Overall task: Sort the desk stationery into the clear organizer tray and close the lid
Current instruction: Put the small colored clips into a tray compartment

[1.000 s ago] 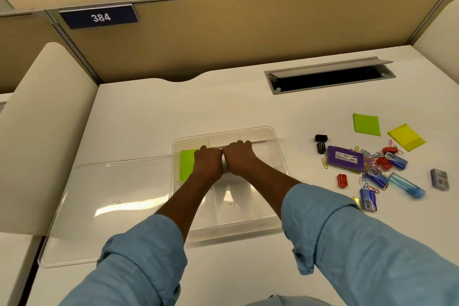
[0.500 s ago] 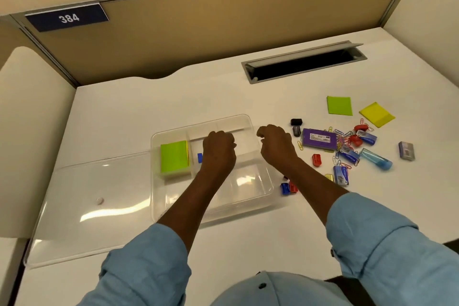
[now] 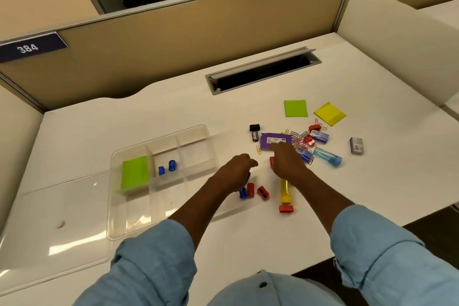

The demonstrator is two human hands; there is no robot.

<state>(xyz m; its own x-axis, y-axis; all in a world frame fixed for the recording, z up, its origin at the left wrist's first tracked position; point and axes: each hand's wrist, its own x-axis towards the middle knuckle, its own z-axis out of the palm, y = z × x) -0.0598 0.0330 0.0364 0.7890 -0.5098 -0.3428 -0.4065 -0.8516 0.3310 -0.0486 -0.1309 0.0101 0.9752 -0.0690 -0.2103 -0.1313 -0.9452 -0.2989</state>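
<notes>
Loose sharpeners (image 3: pixel 263 192) should be pinched singly, then dropped beside those in the tray (image 3: pixel 198 127); left hand (image 3: pixel 234 172) grip cannot be told, right hand (image 3: pixel 288 163) lies open.

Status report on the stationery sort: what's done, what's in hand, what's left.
Done: a green sticky pad and two blue sharpeners sit in the clear tray. In hand: the left hand is over loose sharpeners and the right hand is at the purple box; whether either grips anything is unclear. Left: paper clips, loose green note, yellow note, then the open lid.
</notes>
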